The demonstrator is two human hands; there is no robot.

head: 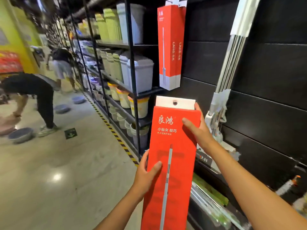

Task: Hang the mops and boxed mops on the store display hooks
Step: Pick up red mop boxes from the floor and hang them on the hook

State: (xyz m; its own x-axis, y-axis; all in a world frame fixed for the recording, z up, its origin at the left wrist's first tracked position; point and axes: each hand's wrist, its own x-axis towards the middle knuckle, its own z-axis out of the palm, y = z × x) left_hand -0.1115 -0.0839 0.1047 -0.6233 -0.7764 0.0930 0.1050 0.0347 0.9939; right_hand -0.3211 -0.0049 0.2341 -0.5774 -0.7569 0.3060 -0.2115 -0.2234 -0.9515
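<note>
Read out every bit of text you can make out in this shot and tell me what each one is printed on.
"良鸿": large white brand characters near the top of the red mop box held in both hands.
"小仙女 轻巧": white line below the brand, same box.
Smaller line beneath that: too small to read.
"LANG": roughly, running vertically on the hanging red boxes; the rest is blurred.
Logo at the top of those boxes: unreadable.
Red wall banner and floor sticker: blurred.

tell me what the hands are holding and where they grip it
Both hold one red boxed mop: the left hand on its left edge, the right hand at its upper right corner.
</note>
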